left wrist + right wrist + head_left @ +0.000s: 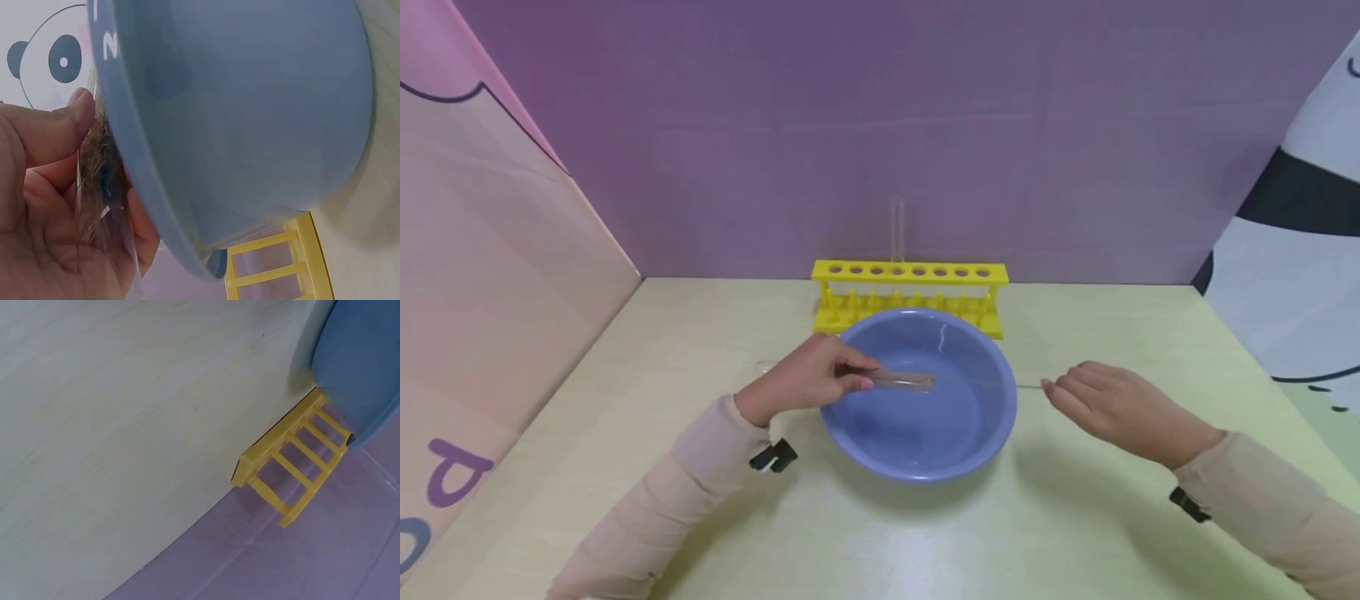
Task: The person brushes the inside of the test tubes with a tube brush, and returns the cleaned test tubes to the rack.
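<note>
Left hand pinched clear cylindrical tube; right hand gripped thin straight rod nearer right edge of pale desk.

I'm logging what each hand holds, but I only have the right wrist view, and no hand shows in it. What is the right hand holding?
Observer: The right hand holds a thin wire.
Operator: Where does the wire lead?
Observer: To the open end of a clear tube in the left hand.
Operator: Is there anything inside that tube?
Observer: Yes, brown bristles, seen from the left wrist.
</note>
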Motion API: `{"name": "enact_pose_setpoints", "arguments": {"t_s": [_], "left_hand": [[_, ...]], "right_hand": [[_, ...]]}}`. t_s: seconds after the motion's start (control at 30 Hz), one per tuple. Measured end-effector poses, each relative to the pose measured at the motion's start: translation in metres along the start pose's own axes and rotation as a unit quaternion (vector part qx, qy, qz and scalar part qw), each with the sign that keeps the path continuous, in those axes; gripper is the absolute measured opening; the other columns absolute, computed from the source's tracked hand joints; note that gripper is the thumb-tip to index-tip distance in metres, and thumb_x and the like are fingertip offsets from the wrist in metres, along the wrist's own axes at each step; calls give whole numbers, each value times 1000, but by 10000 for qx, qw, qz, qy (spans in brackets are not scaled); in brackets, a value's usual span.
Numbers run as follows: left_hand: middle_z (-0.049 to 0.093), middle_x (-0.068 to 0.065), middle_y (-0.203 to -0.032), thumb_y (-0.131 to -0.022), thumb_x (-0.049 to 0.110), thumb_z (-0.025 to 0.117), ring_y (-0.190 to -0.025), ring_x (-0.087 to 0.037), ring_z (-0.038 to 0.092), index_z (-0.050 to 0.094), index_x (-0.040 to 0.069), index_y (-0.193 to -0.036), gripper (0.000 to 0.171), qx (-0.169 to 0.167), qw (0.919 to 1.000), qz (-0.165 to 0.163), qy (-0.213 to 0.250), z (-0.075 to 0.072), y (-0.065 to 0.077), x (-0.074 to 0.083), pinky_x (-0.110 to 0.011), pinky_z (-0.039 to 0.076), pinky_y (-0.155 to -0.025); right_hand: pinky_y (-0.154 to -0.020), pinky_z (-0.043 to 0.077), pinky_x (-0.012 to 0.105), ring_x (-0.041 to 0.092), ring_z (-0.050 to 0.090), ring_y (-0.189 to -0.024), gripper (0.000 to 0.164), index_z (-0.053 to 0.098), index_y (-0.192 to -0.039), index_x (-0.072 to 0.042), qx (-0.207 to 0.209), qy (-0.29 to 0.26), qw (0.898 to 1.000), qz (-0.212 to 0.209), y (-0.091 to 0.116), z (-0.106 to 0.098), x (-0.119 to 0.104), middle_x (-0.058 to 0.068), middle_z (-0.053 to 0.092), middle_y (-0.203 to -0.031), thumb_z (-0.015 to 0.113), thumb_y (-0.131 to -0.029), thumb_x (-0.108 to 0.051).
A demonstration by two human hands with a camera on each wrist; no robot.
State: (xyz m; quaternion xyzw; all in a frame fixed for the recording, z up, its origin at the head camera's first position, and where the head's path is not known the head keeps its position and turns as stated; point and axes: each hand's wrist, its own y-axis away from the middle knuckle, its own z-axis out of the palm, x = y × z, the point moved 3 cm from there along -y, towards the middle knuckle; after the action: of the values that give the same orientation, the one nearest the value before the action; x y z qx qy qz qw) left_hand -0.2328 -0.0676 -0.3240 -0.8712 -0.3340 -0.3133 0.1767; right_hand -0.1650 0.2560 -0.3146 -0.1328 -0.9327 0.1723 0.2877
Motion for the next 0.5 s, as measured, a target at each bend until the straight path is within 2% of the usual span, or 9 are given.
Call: {"name": "enact_pose_setpoints", "arguments": {"t_s": [0.23, 0.33, 0.4, 0.43, 0.47, 0.5], "left_hand": [[70, -5, -84, -86, 7, 67, -54, -7, 42, 71, 2, -108, 23, 7, 10000, -36, 0, -1, 0, 0, -20, 36, -51], [70, -4, -86, -87, 8, 67, -53, -7, 42, 70, 2, -109, 23, 35, 10000, -81, 1, -1, 0, 0, -20, 37, -51], [71, -4, -88, -87, 8, 67, -53, -7, 42, 70, 2, -109, 24, 51, 9999, -93, -15, -1, 0, 0, -20, 37, -52], [71, -4, -89, -87, 8, 67, -53, -7, 42, 70, 2, -110, 24, 57, 9999, -91, -30, -1, 0, 0, -20, 37, -52], [71, -5, -90, -87, 8, 67, -53, -7, 41, 70, 2, -110, 24, 64, 9999, -91, -30, -1, 1, 0, -20, 37, -52], [71, -5, -90, -87, 8, 67, -53, -7, 41, 70, 2, -110, 24, 73, 9999, -90, -38, -1, 1, 0, -20, 37, -52]], "right_hand": [[-63, 48, 33, 20, 53, -70, 40, 53, -102, 5, 28, -138, 9997, 185, 4, -1, 2, 9, 59, -82, 13, -101, 2], [-62, 48, 32, 19, 53, -70, 40, 53, -100, 4, 20, -329, 9984, 463, 4, -2, 4, 8, 60, -81, 14, -103, -4], [-63, 49, 33, 19, 56, -71, 42, 54, -100, 3, -185, -531, 9952, 800, 4, -2, 5, 6, 62, -82, 15, -104, -12], [-64, 50, 33, 18, 57, -73, 37, 54, -100, 0, -414, -721, 9902, 1126, 4, -3, 5, 4, 63, -84, 20, -105, -13], [-67, 50, 34, 17, 59, -76, 36, 56, -101, -3, -771, -1121, 9769, 1649, 5, -3, 7, 2, 64, -86, 23, -105, -18], [-68, 50, 35, 17, 60, -79, 29, 55, -101, -5, -1006, -1280, 9670, 1960, 5, -3, 8, 1, 65, -88, 29, -104, -18]]}}
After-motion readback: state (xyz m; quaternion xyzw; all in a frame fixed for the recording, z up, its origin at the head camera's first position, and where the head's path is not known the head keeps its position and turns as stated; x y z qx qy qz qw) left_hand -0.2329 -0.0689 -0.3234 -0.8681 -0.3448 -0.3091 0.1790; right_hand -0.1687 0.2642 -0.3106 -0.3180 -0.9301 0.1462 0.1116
